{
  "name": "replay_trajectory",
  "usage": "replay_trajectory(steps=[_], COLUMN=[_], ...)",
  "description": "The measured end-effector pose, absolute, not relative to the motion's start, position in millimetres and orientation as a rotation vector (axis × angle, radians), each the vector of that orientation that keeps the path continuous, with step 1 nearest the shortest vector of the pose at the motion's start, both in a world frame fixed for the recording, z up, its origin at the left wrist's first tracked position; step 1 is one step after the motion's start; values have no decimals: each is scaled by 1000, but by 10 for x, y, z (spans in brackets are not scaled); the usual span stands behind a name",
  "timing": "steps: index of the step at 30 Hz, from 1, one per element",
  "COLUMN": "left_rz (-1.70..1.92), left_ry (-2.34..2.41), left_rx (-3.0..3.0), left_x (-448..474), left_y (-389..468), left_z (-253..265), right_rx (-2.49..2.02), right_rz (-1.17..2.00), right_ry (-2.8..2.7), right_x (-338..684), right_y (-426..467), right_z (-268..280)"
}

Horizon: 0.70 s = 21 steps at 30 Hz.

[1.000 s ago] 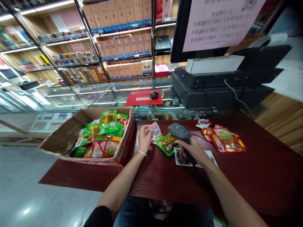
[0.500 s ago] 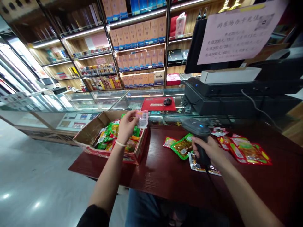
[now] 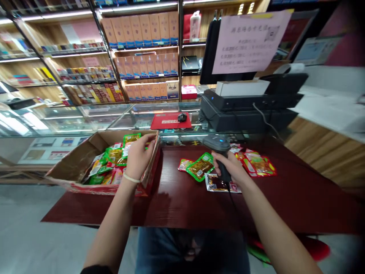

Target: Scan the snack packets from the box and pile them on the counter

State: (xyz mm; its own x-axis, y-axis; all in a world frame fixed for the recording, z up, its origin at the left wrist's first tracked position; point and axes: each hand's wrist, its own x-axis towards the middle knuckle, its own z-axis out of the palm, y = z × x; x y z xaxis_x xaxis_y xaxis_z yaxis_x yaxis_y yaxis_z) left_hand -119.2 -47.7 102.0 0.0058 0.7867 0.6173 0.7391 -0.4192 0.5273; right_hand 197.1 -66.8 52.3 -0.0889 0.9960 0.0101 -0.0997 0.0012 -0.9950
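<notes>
My left hand (image 3: 139, 156) is stretched forward, fingers (image 3: 149, 150) loosely bent; my right hand (image 3: 230, 166) is curled in a grip (both forearms (image 3: 112, 219) bare, angled inward).

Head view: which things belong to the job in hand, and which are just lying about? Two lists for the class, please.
Likely part of the job:
handheld scanner, in the right hand
cardboard box of packets, the left hand over it
green packet, white packet, red packets

Seemingly just lying about:
mouse on its red mat
pink sheet on the monitor
shelved boxes
</notes>
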Motion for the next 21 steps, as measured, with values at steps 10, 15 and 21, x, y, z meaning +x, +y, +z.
replay_trajectory(steps=[10,15,21], left_rz=[921,581,484], left_ry=[1413,1431,1431], left_rx=[2124,2147,2413], left_x=[9,162,205], left_y=[-66,123,97], left_z=[193,-327,-482], right_rx=[-1156,-1150,-1167], right_rz=[1257,1273,1315], right_ry=[-1143,-1111,-1119], right_x=[2566,2668,2615], right_y=[-588,-498,-484], right_z=[315,130,3])
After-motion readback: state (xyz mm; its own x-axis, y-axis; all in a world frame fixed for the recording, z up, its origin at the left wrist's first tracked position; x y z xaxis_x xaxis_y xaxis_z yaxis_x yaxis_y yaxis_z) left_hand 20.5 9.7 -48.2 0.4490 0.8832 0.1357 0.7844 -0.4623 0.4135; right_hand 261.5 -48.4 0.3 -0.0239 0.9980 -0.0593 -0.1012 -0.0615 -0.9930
